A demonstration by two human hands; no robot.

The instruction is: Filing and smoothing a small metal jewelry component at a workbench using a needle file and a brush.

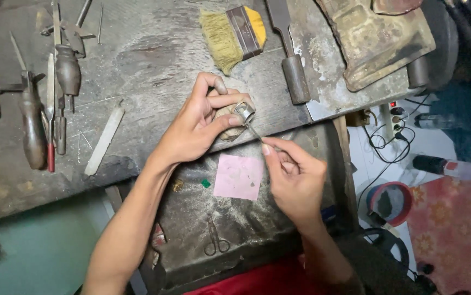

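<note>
My left hand (pixel 200 123) pinches a small silver ring-like metal piece (pixel 243 111) between thumb and fingers, pressed against a worn wooden peg at the bench edge. My right hand (pixel 295 177) grips a thin metal tool (pixel 255 132) whose tip reaches up to the silver piece. Both hands hover over a dusty pull-out tray (pixel 203 218). On that tray, just below the hands, lies a pink square of paper (pixel 239 176).
A yellow-handled brush (pixel 233 35), a flat chisel-like tool (pixel 290 52) and a rusty metal block (pixel 377 38) lie at the back of the grey workbench (pixel 148 65). Wooden-handled gravers (pixel 32 123) and files sit left. Small scissors (pixel 213 240) and a green chip (pixel 206 183) rest on the tray.
</note>
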